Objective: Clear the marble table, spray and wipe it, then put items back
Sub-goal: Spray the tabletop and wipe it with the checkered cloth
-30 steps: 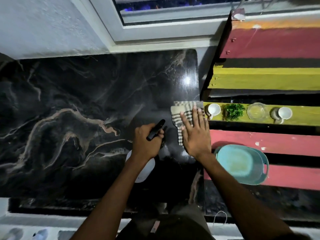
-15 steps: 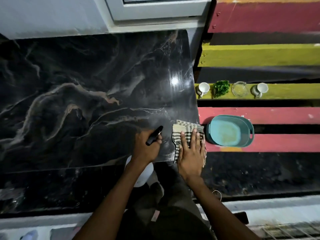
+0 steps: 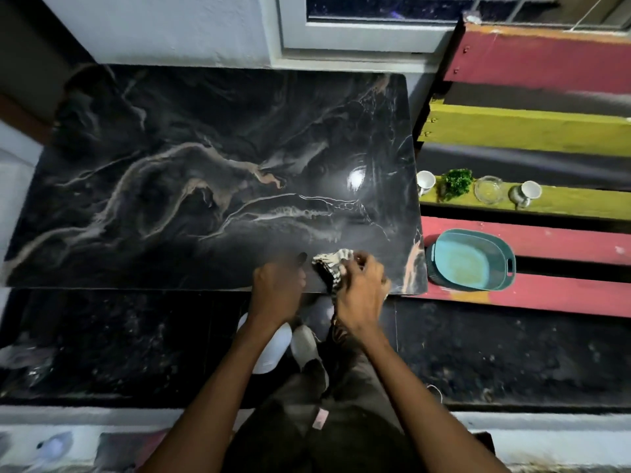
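- Two hands sit close together at the table's near edge, toward its right corner.
- Right hand has its fingers curled round the bunched checked cloth, which rests on the marble just ahead and left of the knuckles.
- Left hand grips the spray bottle: the black nozzle pokes out past the fist toward the cloth, and the white body hangs below the table edge.
- Unwiped marble stretches away to the left and far side, so the cloth's hand is the one placed to sweep; I judge the next pass goes away from the body or leftward.
- Both forearms reach forward from below, wrists roughly level with the edge, right wrist bent slightly inward.
- Cleared items wait on the bench to the right: a teal tray, two cups, a green sprig, a glass dish.
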